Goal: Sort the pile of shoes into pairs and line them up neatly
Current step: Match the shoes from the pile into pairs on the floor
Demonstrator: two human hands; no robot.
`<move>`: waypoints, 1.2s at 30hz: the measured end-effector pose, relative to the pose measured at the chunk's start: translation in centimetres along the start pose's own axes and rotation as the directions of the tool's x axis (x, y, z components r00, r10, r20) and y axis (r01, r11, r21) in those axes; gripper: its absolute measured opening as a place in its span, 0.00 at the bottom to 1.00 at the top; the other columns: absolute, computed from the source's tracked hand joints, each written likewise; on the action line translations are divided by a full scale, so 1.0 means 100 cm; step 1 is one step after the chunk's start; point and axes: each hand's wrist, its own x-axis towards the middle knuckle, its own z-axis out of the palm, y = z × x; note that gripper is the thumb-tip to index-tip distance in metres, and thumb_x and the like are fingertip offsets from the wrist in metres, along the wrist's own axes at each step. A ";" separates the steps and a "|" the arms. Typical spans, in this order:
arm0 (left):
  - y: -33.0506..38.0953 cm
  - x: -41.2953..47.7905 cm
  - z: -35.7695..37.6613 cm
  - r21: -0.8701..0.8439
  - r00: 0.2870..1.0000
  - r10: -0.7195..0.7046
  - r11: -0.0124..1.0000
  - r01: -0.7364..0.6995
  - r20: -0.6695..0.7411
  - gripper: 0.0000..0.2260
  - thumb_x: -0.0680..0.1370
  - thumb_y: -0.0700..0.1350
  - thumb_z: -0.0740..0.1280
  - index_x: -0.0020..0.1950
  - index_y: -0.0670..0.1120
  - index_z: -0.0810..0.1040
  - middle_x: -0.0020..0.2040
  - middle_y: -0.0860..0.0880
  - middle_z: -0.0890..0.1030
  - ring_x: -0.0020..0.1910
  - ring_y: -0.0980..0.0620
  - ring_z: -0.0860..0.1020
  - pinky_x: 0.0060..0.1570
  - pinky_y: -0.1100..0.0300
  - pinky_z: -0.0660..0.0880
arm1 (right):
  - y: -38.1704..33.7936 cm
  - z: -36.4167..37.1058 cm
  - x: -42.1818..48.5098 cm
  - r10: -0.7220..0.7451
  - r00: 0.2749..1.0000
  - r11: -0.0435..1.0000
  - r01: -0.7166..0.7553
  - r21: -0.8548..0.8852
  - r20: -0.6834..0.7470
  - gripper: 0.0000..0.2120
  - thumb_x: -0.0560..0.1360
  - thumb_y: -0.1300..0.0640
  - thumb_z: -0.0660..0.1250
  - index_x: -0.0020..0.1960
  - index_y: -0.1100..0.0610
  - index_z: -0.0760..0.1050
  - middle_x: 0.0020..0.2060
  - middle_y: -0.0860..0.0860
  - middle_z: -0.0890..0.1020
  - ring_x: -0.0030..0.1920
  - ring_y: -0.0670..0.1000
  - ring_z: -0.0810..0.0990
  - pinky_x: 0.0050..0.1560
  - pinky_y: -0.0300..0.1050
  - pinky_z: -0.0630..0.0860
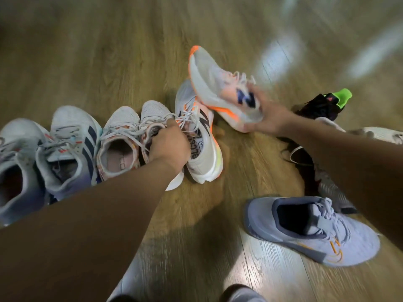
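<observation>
Shoes stand in a row on the wooden floor at the left: a pale blue striped pair (72, 147), then a white pair with pink lining (118, 149). My left hand (169, 147) grips the collar of the right-hand shoe of that white pair. Beside it stands a white and orange sneaker (201, 149). My right hand (269, 115) holds its match (218, 86) tilted in the air just above and to the right, sole side up, blurred by motion.
A lavender sneaker with orange trim (311, 229) lies on the floor at the lower right. Behind my right arm sit a black shoe with a green heel tab (327, 103), a white shoe (379, 134) and dark shoes (305, 162). My knees show at the bottom edge.
</observation>
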 end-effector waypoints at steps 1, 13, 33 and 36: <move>0.000 0.000 0.000 -0.003 1.000 -0.002 1.000 0.002 -0.002 0.15 0.79 0.37 0.56 0.66 0.38 0.64 0.54 0.34 0.79 0.52 0.34 0.78 0.42 0.48 0.71 | 0.008 0.008 -0.002 0.030 0.998 0.998 -0.027 -0.063 0.060 0.49 0.71 0.47 0.76 0.79 0.42 0.45 0.71 0.55 0.69 0.66 0.59 0.72 0.56 0.41 0.66; -0.001 -0.001 -0.002 -0.027 1.000 0.029 0.999 -0.029 0.008 0.15 0.80 0.40 0.56 0.66 0.37 0.64 0.51 0.34 0.79 0.51 0.33 0.78 0.41 0.48 0.70 | -0.026 0.065 -0.033 0.056 0.956 0.932 -0.154 -0.328 -0.289 0.14 0.72 0.54 0.66 0.56 0.55 0.72 0.44 0.53 0.77 0.46 0.58 0.76 0.39 0.47 0.69; 0.049 -0.046 0.014 0.237 0.772 0.578 0.737 -0.633 0.264 0.39 0.72 0.66 0.64 0.76 0.50 0.54 0.79 0.49 0.49 0.77 0.44 0.55 0.73 0.41 0.55 | -0.028 0.049 -0.043 -0.088 0.994 0.977 0.074 0.198 0.063 0.15 0.75 0.66 0.61 0.59 0.61 0.79 0.52 0.54 0.82 0.53 0.51 0.79 0.50 0.34 0.73; 0.050 -0.040 0.020 0.235 0.769 0.528 0.747 -0.622 0.360 0.39 0.74 0.68 0.59 0.79 0.55 0.46 0.80 0.52 0.47 0.77 0.43 0.52 0.71 0.43 0.63 | -0.010 0.034 -0.062 0.046 0.997 0.785 0.003 0.619 -0.063 0.11 0.75 0.69 0.63 0.52 0.58 0.79 0.43 0.52 0.81 0.43 0.48 0.80 0.43 0.36 0.76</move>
